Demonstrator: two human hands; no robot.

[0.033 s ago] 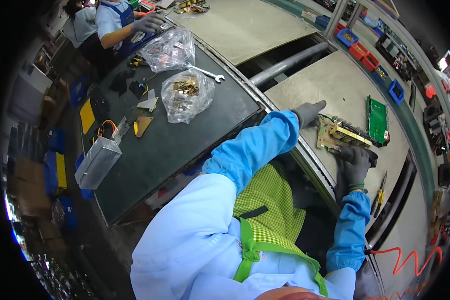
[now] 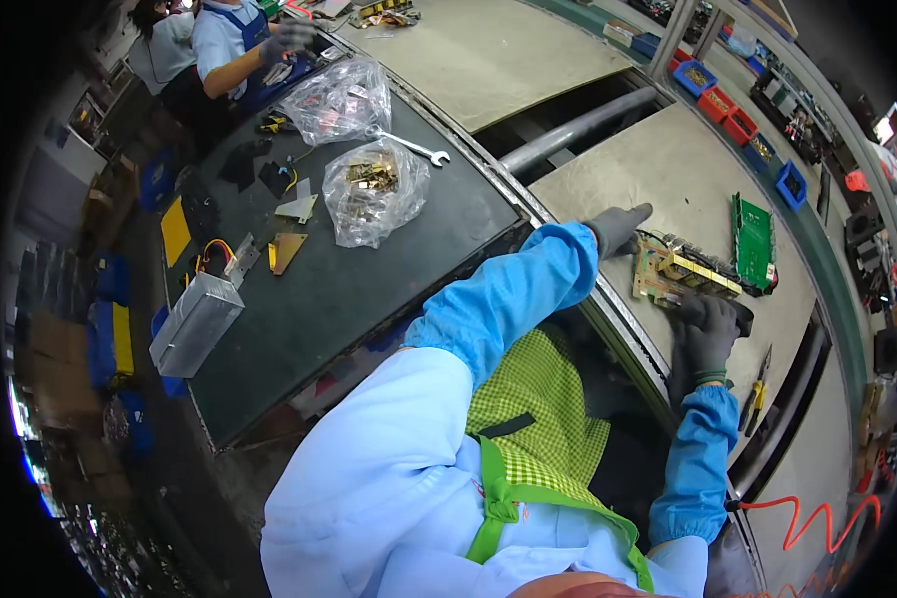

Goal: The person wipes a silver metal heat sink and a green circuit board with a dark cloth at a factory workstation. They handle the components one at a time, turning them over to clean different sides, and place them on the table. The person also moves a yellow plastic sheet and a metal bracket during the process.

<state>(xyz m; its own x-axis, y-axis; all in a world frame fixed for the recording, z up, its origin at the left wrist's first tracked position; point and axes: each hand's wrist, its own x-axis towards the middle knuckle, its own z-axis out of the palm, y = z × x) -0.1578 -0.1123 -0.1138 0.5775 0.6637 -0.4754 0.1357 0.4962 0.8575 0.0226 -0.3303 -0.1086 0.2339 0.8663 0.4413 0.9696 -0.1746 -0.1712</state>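
Note:
A tan circuit board [image 2: 651, 282] with a row of yellow-wrapped parts lies on the pale work surface to my right. My left hand [image 2: 618, 229], in a grey glove, is at its upper left corner; one finger sticks out, and the others curl against the board's edge. Gloved as well, my right hand [image 2: 710, 324] closes around a black-handled tool [image 2: 744, 318] at the board's lower edge. The tool's tip is hard to make out. Just beyond the board lies a green circuit board [image 2: 753, 242]. Pliers with yellow handles [image 2: 755, 404] rest nearer me.
On the dark table [image 2: 369, 299] at left are bags of small parts [image 2: 374, 191], a wrench [image 2: 414, 149], a metal box [image 2: 197, 324] and loose plates. Blue and red bins [image 2: 740, 125] line the far right. A roller [image 2: 578, 132] crosses a gap. A co-worker [image 2: 231, 50] stands far left.
My hands and the boards stay practically in place. The co-worker's gloved hand at the far left has shifted slightly up and left.

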